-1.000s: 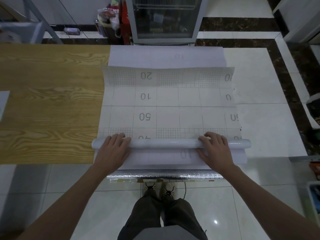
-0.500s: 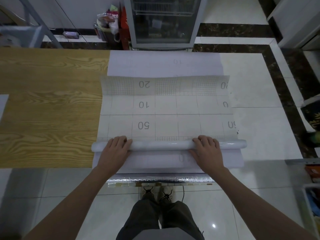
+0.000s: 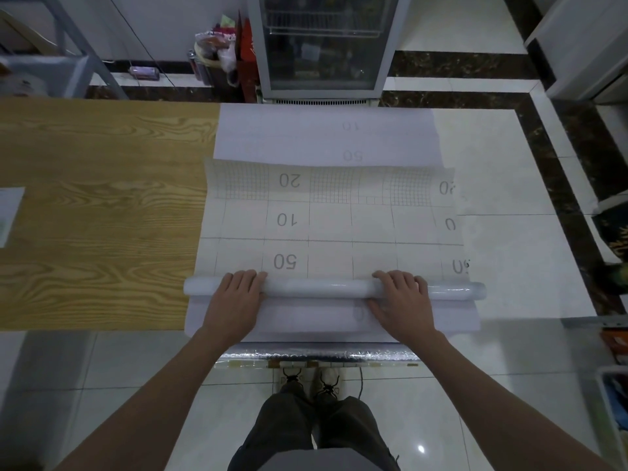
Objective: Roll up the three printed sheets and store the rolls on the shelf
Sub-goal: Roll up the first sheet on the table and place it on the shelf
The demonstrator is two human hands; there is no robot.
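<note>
A white gridded sheet [image 3: 339, 219] with printed numbers lies face up in front of me, its near part wound into a paper roll [image 3: 316, 287]. My left hand [image 3: 234, 300] lies over the roll near its left end, fingers curved across the top. My right hand [image 3: 402, 300] holds it towards the right end, fingers over the top and thumb against the near side. Under it lies a second pale sheet [image 3: 306, 137], reaching farther back. A wood-grain sheet [image 3: 102, 198] lies flat to the left.
A strip of silver foil [image 3: 319, 353] runs along the near edge below the sheets. A small paper [image 3: 10, 215] lies at the far left. Behind stand a glass-door cooler [image 3: 323, 45], a metal shelf frame [image 3: 68, 62] and bagged clutter [image 3: 217, 52].
The roll has turned away from me and taken up more sheet: the row marked 40 is wound in and the roll now sits just below the 50.
</note>
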